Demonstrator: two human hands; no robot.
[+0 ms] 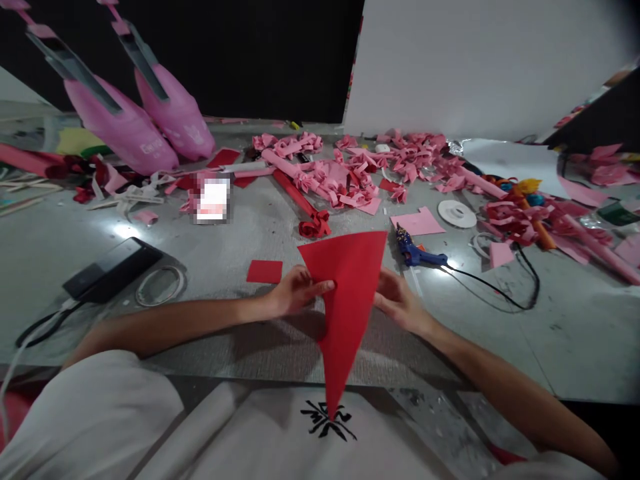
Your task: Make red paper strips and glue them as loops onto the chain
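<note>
A sheet of red paper (pixel 350 293) stands upright in front of my chest, curved, its lower corner pointing down over my shirt. My left hand (pixel 300 290) grips its left edge, the thumb lying on the near face and the fingers behind. At the right edge, my right hand (pixel 400 300) pinches the sheet, with part of the fingers hidden behind it. A small red paper rectangle (pixel 265 271) lies on the table just beyond my left hand. Beyond my right hand rests a blue glue gun (pixel 417 255) with a black cord.
Pink paper flowers and scraps (pixel 340 177) are heaped along the back. A black power bank (pixel 113 269) and a tape roll (pixel 160 286) lie at left. Two pink bottles (pixel 120 127) stand at the back left. A white spool (pixel 457 214) sits at right, near pink paper (pixel 418 221).
</note>
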